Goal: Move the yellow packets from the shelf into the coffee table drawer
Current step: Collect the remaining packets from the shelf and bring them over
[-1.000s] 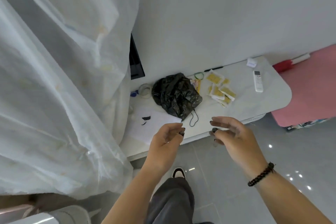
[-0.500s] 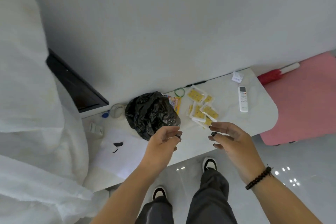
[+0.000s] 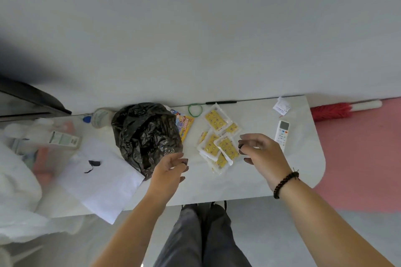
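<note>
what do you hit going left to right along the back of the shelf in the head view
tape roll → black bag → green rubber band → yellow packets → remote → red duster, off the shelf's right end

I see the yellow packets (image 3: 219,137), clear-edged with printed yellow faces, lying flat in a loose overlapping heap on the white shelf (image 3: 303,158).

Both hands have come forward over the shelf (image 3: 303,158); the right hand (image 3: 260,154) now hovers beside the yellow packets (image 3: 219,138), at their 3 o'clock.
</note>
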